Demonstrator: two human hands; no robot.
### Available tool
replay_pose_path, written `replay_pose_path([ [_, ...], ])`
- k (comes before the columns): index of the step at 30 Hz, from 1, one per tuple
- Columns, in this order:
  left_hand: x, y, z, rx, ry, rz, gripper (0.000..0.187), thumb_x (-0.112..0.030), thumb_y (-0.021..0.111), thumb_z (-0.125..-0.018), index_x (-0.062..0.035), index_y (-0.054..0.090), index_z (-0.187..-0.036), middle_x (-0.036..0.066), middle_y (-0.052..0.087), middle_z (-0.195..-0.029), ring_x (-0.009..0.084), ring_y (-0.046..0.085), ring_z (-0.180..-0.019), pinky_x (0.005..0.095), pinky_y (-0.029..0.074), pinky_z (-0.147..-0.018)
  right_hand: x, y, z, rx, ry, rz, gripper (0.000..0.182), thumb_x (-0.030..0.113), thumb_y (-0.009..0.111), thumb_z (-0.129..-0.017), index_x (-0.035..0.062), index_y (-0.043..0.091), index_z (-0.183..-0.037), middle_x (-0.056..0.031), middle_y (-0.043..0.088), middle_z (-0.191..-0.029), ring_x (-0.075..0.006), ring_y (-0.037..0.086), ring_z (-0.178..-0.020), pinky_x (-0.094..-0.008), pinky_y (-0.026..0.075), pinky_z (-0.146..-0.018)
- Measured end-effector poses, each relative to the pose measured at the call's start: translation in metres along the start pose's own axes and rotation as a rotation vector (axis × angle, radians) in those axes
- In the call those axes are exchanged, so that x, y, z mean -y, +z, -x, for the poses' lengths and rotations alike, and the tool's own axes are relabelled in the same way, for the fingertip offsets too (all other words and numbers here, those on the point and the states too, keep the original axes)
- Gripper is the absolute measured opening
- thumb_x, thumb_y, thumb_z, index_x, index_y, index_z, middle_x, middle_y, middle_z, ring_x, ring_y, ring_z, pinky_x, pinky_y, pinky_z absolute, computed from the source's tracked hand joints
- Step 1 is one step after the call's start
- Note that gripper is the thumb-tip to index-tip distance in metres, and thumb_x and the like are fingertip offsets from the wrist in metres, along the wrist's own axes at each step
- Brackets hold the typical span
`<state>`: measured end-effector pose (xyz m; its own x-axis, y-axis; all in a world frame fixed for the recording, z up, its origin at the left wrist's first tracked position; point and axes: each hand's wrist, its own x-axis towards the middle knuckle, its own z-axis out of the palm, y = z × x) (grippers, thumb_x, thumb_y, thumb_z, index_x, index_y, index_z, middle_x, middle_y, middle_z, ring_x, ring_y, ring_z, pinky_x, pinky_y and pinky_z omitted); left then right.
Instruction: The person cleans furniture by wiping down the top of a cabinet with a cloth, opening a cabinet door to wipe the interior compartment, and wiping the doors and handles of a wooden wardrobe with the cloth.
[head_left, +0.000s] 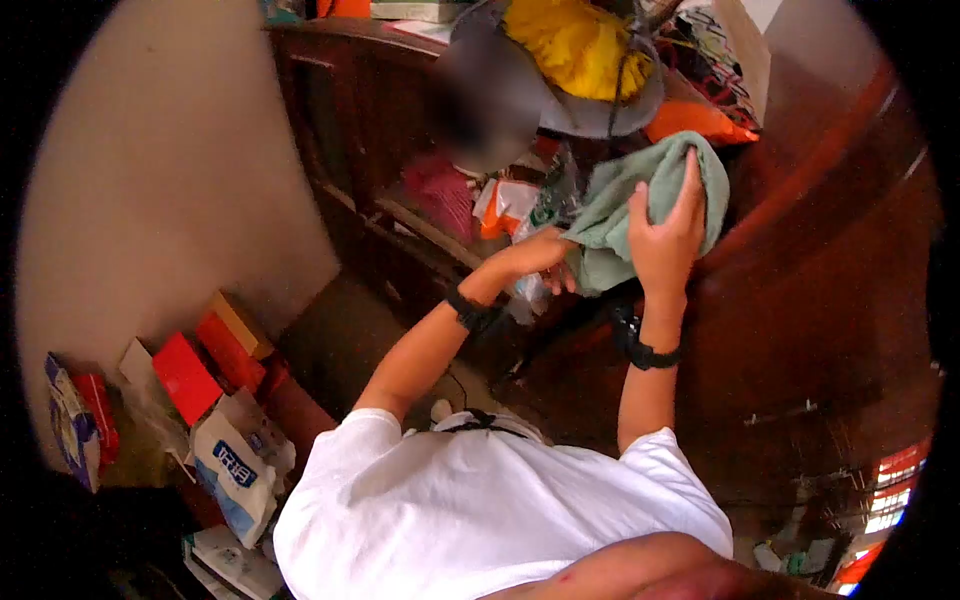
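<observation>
Nearest the camera, at 6 o'clock, is a white shirt [500, 500]. Green cloth [650, 200] is located toward 1 o'clock, in front of the open cabinet [350, 130]. Right hand [667, 235]: thumb and one finger spread apart against the cloth; remaining fingers hidden. Left hand [535, 257]: at the cloth's lower-left edge, fingers partly curled; whether they pinch the fabric cannot be told. Yellow item [575, 45] lies at 12 o'clock; red boxes [187, 378] stand at 9 o'clock.
</observation>
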<state>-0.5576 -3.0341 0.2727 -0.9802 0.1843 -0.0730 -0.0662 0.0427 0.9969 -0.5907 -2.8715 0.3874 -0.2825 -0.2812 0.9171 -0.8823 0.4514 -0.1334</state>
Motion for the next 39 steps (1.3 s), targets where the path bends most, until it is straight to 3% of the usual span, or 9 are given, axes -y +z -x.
replay_pose_path([
  [5, -0.036, -0.028, 0.034, -0.212, 0.291, 0.164, 0.030, -0.023, 0.046, -0.096, -0.0032, 0.055, -0.117, 0.012, 0.068, -0.082, 0.0179, 0.067, -0.066, 0.0277, 0.049, -0.055, 0.012, 0.024, -0.013, -0.025, 0.065, 0.259, 0.064, 0.012, 0.069, -0.079, 0.0017, 0.043, -0.136, -0.0227, 0.055, -0.127, -0.0390, 0.055, -0.113, -0.0439, 0.046, -0.094],
  [7, -0.044, -0.031, 0.031, -0.618, 0.596, -0.152, 0.026, -0.013, 0.054, -0.090, -0.0012, 0.054, -0.114, 0.011, 0.065, -0.088, 0.0161, 0.064, -0.077, 0.0274, 0.049, -0.062, 0.011, 0.025, -0.017, -0.064, 0.070, 0.256, 0.063, 0.012, 0.070, -0.077, 0.0029, 0.046, -0.134, -0.0204, 0.058, -0.122, -0.0387, 0.057, -0.109, -0.0445, 0.047, -0.091],
  [11, -0.044, -0.005, 0.006, -0.687, 0.813, -0.083, 0.032, -0.004, 0.059, -0.084, -0.0010, 0.047, -0.114, 0.013, 0.058, -0.103, 0.0187, 0.056, -0.090, 0.0307, 0.046, -0.083, 0.001, 0.022, -0.012, -0.109, 0.082, 0.227, 0.061, 0.012, 0.074, -0.074, 0.0035, 0.049, -0.130, -0.0173, 0.061, -0.116, -0.0376, 0.058, -0.106, -0.0441, 0.046, -0.090],
  [17, -0.035, 0.021, 0.001, -0.563, 0.766, -0.043, 0.042, -0.005, 0.068, -0.077, -0.0025, 0.046, -0.113, 0.013, 0.052, -0.104, 0.0254, 0.055, -0.097, 0.0318, 0.043, -0.087, -0.005, 0.024, -0.002, -0.131, 0.035, 0.192, 0.060, 0.013, 0.078, -0.071, 0.0032, 0.054, -0.125, -0.0156, 0.061, -0.111, -0.0363, 0.057, -0.100, -0.0441, 0.042, -0.090],
  [20, -0.040, 0.014, 0.021, -0.798, 0.861, -0.395, 0.041, -0.007, 0.071, -0.071, -0.0041, 0.053, -0.108, 0.018, 0.052, -0.105, 0.0352, 0.054, -0.100, 0.0375, 0.044, -0.090, -0.008, 0.029, 0.006, -0.238, 0.060, 0.250, 0.062, 0.018, 0.079, -0.068, 0.0011, 0.055, -0.122, -0.0155, 0.061, -0.107, -0.0369, 0.056, -0.096, -0.0447, 0.041, -0.089],
  [23, -0.040, -0.002, 0.000, -0.997, 1.020, -0.598, 0.041, -0.010, 0.071, -0.067, -0.0053, 0.058, -0.105, 0.016, 0.055, -0.108, 0.0331, 0.050, -0.110, 0.0397, 0.040, -0.092, -0.041, 0.041, 0.005, -0.346, 0.067, 0.196, 0.063, 0.019, 0.079, -0.071, -0.0006, 0.054, -0.125, -0.0158, 0.058, -0.115, -0.0342, 0.054, -0.107, -0.0433, 0.040, -0.095],
  [28, -0.038, 0.025, -0.003, -0.655, 1.040, -0.508, 0.041, -0.003, 0.064, -0.073, -0.0055, 0.059, -0.115, 0.017, 0.057, -0.115, 0.0326, 0.055, -0.109, 0.0370, 0.043, -0.094, -0.065, 0.027, 0.026, -0.436, 0.105, 0.015, 0.069, 0.021, 0.082, -0.073, -0.0023, 0.048, -0.129, -0.0151, 0.051, -0.127, -0.0297, 0.050, -0.116, -0.0408, 0.038, -0.102],
  [30, -0.038, 0.024, -0.001, -0.446, 0.869, -0.422, 0.047, -0.003, 0.063, -0.077, -0.0027, 0.053, -0.123, 0.017, 0.055, -0.118, 0.0296, 0.054, -0.112, 0.0361, 0.041, -0.097, -0.062, 0.021, 0.028, -0.412, 0.075, -0.007, 0.070, 0.020, 0.083, -0.075, -0.0020, 0.047, -0.130, -0.0148, 0.051, -0.127, -0.0285, 0.049, -0.118, -0.0400, 0.038, -0.102],
  [39, -0.038, 0.038, -0.028, -0.342, 0.743, -0.140, 0.083, -0.013, 0.072, -0.079, -0.0001, 0.020, -0.143, 0.021, 0.043, -0.134, 0.0281, 0.039, -0.130, 0.0372, 0.031, -0.108, -0.082, 0.039, 0.032, -0.432, 0.174, 0.078, 0.078, 0.021, 0.085, -0.073, -0.0042, 0.041, -0.133, -0.0210, 0.044, -0.130, -0.0324, 0.043, -0.121, -0.0426, 0.033, -0.104],
])
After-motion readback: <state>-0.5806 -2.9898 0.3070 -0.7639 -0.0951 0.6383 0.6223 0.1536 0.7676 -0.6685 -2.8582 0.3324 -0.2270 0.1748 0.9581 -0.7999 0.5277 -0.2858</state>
